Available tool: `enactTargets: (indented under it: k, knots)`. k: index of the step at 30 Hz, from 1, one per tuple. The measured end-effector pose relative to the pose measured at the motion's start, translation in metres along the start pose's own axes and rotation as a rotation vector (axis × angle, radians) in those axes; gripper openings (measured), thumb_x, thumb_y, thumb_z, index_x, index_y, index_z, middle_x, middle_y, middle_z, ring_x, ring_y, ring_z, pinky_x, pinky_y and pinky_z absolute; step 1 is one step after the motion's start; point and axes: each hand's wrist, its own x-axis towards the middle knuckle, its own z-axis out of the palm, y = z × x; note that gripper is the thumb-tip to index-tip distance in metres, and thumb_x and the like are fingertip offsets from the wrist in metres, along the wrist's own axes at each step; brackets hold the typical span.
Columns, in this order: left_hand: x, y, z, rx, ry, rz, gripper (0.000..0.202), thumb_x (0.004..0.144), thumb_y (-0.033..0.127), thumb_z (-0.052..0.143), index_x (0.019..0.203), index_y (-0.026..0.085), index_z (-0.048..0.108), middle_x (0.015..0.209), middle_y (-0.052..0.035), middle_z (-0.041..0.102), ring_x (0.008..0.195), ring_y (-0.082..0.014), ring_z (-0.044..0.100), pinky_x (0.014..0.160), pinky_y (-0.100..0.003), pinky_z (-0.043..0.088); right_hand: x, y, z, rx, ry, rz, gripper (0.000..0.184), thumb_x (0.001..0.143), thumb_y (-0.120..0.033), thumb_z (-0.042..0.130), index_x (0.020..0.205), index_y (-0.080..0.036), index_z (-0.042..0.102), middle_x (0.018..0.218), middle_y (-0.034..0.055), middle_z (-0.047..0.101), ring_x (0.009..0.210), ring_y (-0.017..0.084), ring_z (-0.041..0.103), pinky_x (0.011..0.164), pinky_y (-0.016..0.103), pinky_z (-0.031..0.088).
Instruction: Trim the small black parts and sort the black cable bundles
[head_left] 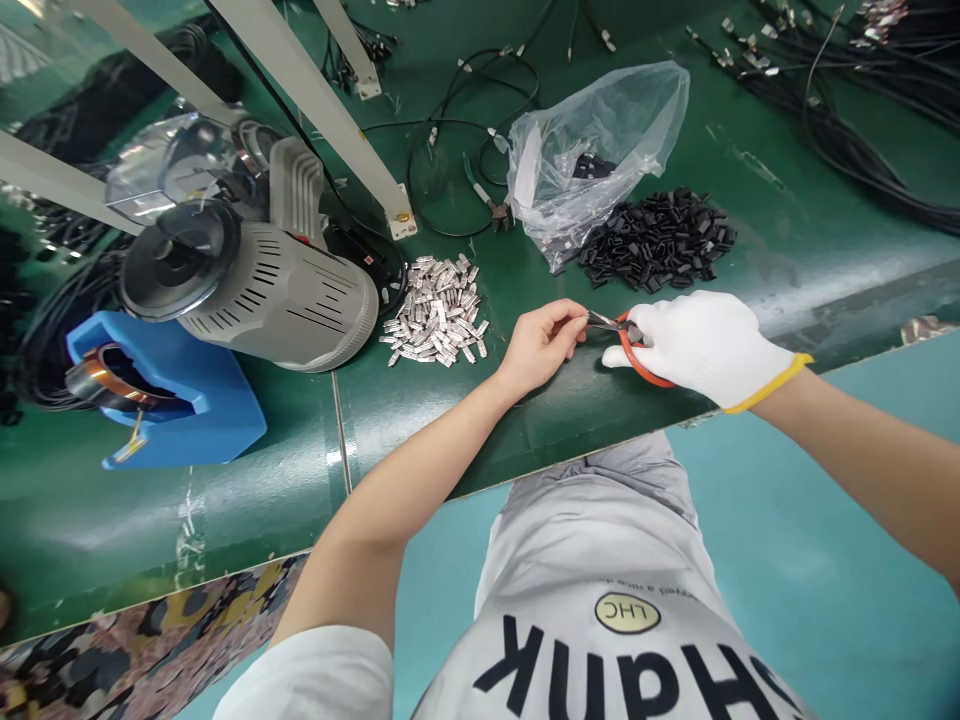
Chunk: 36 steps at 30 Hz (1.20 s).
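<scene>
In my gloved right hand (pixel 701 342) are small scissors with orange handles (pixel 652 376), their blades pointing left. My bare left hand (pixel 534 345) is closed in a pinch right at the blade tips; whatever is between its fingers is too small and covered to make out. Just left of that hand lies a heap of small silver metal connector pieces (pixel 437 312). Behind my right hand a pile of small black plastic pieces (pixel 664 240) is spread on the green bench (pixel 420 425).
A clear plastic bag (pixel 637 110) with black pieces inside leans against the black pile. Pliers (pixel 498 212) and looped black cables lie behind. At left stand a grey motor-like machine (pixel 281 290), a blue tape dispenser (pixel 225 410) and white frame posts (pixel 330 120). Cable bundles (pixel 862 150) lie far right.
</scene>
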Motion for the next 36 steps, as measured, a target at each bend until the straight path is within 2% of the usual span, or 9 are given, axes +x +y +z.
enactTargets:
  k: [6, 10, 14, 24, 36]
  knots:
    - [0.000, -0.002, -0.001, 0.014, 0.008, 0.000, 0.037, 0.094, 0.052, 0.063, 0.091, 0.016, 0.066, 0.069, -0.0002, 0.061, 0.049, -0.0066, 0.049, 0.050, -0.021, 0.040, 0.000, -0.001, 0.006, -0.018, -0.023, -0.017, 0.071, 0.097, -0.074, 0.033, 0.097, -0.011, 0.065, 0.077, 0.0153, 0.068, 0.073, 0.028, 0.064, 0.062, 0.034, 0.011]
    - [0.001, -0.001, -0.001, 0.005, 0.011, -0.012, 0.037, 0.093, 0.052, 0.063, 0.091, 0.015, 0.066, 0.069, -0.0003, 0.061, 0.049, -0.0066, 0.049, 0.050, -0.021, 0.040, 0.002, -0.005, 0.005, -0.006, -0.069, -0.027, 0.074, 0.099, -0.073, 0.029, 0.103, -0.009, 0.066, 0.077, 0.0158, 0.068, 0.074, 0.029, 0.065, 0.062, 0.034, 0.011]
    - [0.001, 0.000, -0.001, 0.005, 0.012, -0.018, 0.038, 0.092, 0.053, 0.064, 0.090, 0.016, 0.066, 0.069, -0.0001, 0.062, 0.049, -0.0062, 0.049, 0.050, -0.021, 0.041, 0.002, -0.005, 0.003, 0.000, -0.107, -0.027, 0.076, 0.100, -0.073, 0.026, 0.102, -0.009, 0.066, 0.077, 0.0162, 0.068, 0.073, 0.028, 0.065, 0.062, 0.034, 0.011]
    - [-0.001, -0.001, 0.000, 0.085, -0.028, 0.005, 0.036, 0.095, 0.051, 0.061, 0.090, 0.016, 0.066, 0.068, -0.0003, 0.062, 0.049, -0.0066, 0.047, 0.049, -0.021, 0.037, 0.007, -0.002, -0.006, 0.016, -0.072, -0.033, 0.077, 0.092, -0.082, 0.029, 0.085, -0.014, 0.064, 0.071, 0.0145, 0.066, 0.068, 0.027, 0.065, 0.060, 0.033, 0.013]
    - [-0.001, -0.005, 0.001, 0.052, -0.029, -0.011, 0.037, 0.094, 0.052, 0.062, 0.089, 0.016, 0.065, 0.068, 0.0002, 0.061, 0.047, -0.0059, 0.048, 0.048, -0.020, 0.038, 0.001, -0.007, -0.001, -0.001, -0.111, -0.020, 0.079, 0.096, -0.079, 0.024, 0.091, -0.012, 0.066, 0.076, 0.0173, 0.068, 0.075, 0.031, 0.068, 0.061, 0.034, 0.014]
